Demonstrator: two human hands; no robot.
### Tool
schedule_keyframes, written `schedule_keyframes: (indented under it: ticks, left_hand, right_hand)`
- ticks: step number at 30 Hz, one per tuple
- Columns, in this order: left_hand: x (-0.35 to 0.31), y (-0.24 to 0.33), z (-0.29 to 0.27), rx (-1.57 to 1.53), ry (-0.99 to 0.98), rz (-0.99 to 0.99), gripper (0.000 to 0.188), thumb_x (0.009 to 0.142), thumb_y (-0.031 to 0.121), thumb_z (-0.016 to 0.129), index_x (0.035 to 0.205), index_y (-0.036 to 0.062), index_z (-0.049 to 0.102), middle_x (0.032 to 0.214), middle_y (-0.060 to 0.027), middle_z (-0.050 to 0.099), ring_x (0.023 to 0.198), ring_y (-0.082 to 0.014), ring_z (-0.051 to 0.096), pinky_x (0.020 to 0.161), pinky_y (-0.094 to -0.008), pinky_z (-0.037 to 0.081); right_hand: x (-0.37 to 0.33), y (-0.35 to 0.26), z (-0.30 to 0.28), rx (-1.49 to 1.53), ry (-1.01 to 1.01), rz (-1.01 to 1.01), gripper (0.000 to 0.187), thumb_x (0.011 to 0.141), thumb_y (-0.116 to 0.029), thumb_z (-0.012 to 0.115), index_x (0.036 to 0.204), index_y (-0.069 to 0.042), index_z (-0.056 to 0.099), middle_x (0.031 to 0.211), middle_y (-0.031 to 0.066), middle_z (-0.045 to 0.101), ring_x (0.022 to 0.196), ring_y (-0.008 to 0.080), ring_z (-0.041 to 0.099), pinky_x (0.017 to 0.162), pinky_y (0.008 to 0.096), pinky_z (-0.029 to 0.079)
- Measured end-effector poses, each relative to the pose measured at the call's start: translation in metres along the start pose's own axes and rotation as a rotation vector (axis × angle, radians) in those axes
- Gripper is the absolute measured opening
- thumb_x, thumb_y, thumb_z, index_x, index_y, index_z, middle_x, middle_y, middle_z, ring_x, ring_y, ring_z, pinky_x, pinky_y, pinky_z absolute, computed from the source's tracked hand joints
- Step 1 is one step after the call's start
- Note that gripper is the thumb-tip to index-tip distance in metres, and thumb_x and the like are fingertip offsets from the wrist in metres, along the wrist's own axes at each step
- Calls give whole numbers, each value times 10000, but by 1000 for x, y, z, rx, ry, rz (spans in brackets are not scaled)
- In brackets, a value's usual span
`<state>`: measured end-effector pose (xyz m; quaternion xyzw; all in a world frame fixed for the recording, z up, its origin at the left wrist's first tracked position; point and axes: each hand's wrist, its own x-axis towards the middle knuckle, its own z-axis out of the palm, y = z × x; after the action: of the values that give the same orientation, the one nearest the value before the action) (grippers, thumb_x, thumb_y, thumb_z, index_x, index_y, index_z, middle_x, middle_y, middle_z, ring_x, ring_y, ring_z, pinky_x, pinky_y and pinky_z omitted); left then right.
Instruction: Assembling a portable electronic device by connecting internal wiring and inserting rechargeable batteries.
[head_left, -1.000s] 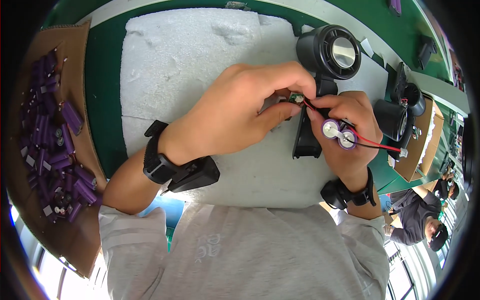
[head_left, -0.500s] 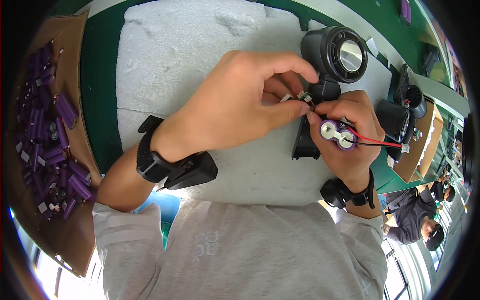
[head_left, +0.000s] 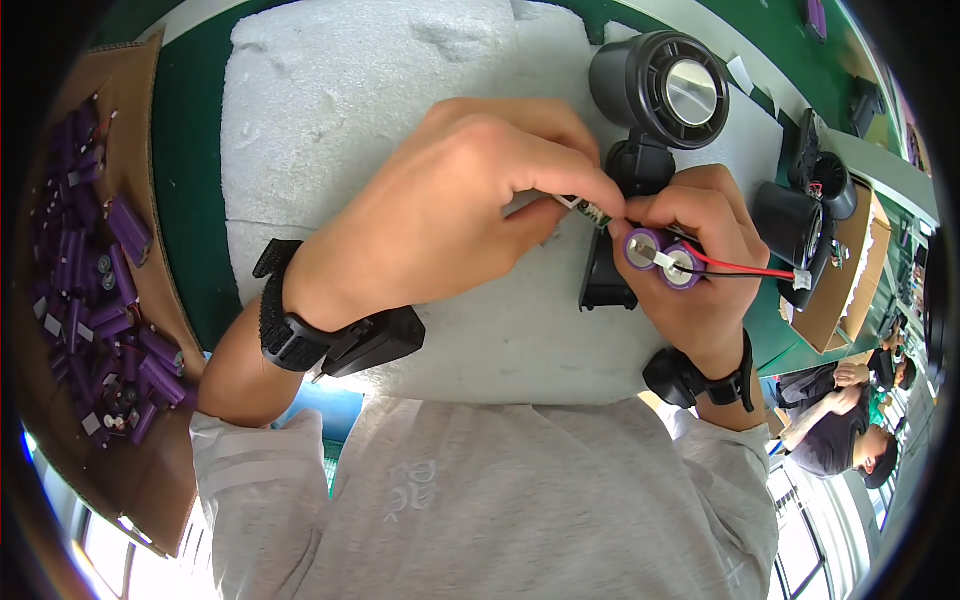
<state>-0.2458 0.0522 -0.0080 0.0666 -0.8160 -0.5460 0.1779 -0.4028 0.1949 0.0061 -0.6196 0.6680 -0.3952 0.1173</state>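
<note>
Right hand [head_left: 700, 260] clamps purple battery pair [head_left: 660, 260] just below black lamp [head_left: 665, 92]. Left hand [head_left: 450, 210] pinches small board [head_left: 590, 210], likely circuit, beside pack. Both over foam pad [head_left: 330, 120].

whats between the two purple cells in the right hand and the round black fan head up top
In the head view, the black plastic neck and body of the fan lies between the pair of purple battery cells in the right hand and the round black fan head.

Green workbench [head_left: 190, 200], white foam pad [head_left: 350, 110], cardboard tray [head_left: 140, 80] of purple batteries [head_left: 110, 290]
</note>
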Motion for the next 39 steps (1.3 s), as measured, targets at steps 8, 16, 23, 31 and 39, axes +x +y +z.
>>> schedule_keyframes:
  ticks: [8, 16, 23, 31, 39]
  left_hand:
    - [-3, -5, -1, 90, -6, 76, 339, 654, -174, 645, 909, 40, 709, 971, -108, 621, 752, -182, 628, 612, -279, 496]
    - [1, 8, 10, -178, 90, -60, 276, 651, -152, 685, 861, 26, 679, 926, -92, 630, 761, -172, 628, 631, -277, 525]
    - [1, 1, 6, -128, 31, 0, 310, 646, -169, 675, 883, 32, 675, 889, -86, 643, 787, -202, 639, 677, -281, 534]
    - [1, 0, 2, -133, -14, 5, 319, 654, -177, 668, 896, 31, 667, 884, -89, 646, 815, -205, 640, 692, -273, 527]
    - [-1, 5, 0, -289, -36, -152, 267, 722, -143, 670, 932, 21, 650, 950, -81, 620, 855, -175, 621, 705, -272, 511]
  right_hand:
    - [-1, -2, 1, -1, -6, 9, 293, 584, -2, 807, 812, -82, 642, 704, -3, 651, 695, 194, 568, 554, 288, 470]
    - [-1, -4, 3, 10, -48, 5, 310, 564, -26, 822, 809, -89, 643, 712, 19, 635, 701, 208, 570, 549, 297, 474]
    - [-3, 2, -2, 26, -75, -27, 327, 532, -18, 812, 802, -80, 638, 722, 49, 613, 695, 236, 558, 544, 302, 465]
    - [-13, 12, -2, 606, 151, 219, 349, 650, -20, 798, 934, -41, 595, 730, 32, 580, 660, 146, 512, 556, 229, 371]
    - [-9, 5, -13, 554, 23, 293, 374, 722, -78, 763, 1034, -17, 564, 673, 17, 532, 548, 85, 450, 525, 215, 332]
